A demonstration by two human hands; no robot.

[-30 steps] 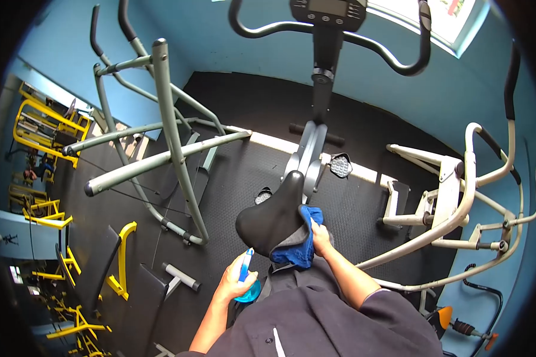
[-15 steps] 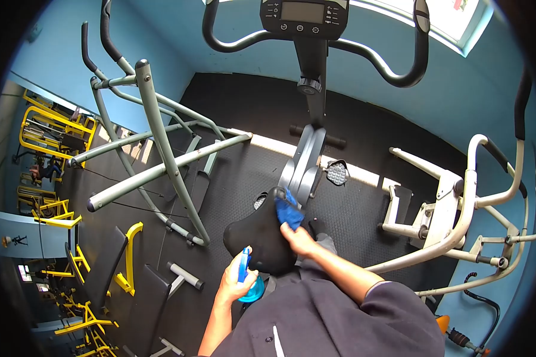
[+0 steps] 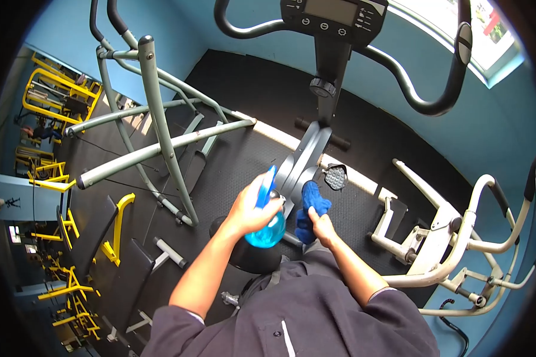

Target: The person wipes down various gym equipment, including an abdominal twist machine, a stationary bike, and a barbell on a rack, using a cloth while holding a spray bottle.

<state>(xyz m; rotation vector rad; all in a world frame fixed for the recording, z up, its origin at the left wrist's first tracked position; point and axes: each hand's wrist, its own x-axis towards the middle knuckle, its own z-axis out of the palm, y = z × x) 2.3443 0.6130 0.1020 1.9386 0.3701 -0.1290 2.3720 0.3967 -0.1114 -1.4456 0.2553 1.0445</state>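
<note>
My left hand (image 3: pixel 253 208) is wrapped round the neck of a blue spray bottle (image 3: pixel 267 231) with blue liquid in it. The bottle is held above the black seat (image 3: pixel 253 257) of an exercise bike, hiding part of that seat. In my right hand (image 3: pixel 321 228) is a bunched blue cloth (image 3: pixel 311 208), gripped just right of the seat and apart from the bottle. Ahead stands the bike's grey frame (image 3: pixel 307 152), with a pedal (image 3: pixel 335 177) at its right side.
The bike's console (image 3: pixel 333 18) and curved handlebar (image 3: pixel 399 77) rise in front. A grey-green tubular machine (image 3: pixel 161 137) stands at left, a white one (image 3: pixel 438 232) at right. Padded benches (image 3: pixel 134 279) and yellow machines (image 3: pixel 59 95) are farther left, where a mirror seems to show a person.
My left hand has raised the spray bottle up and to the right, over the seat. My right hand has lifted the cloth off the seat and moved it right. The view has shifted slightly.
</note>
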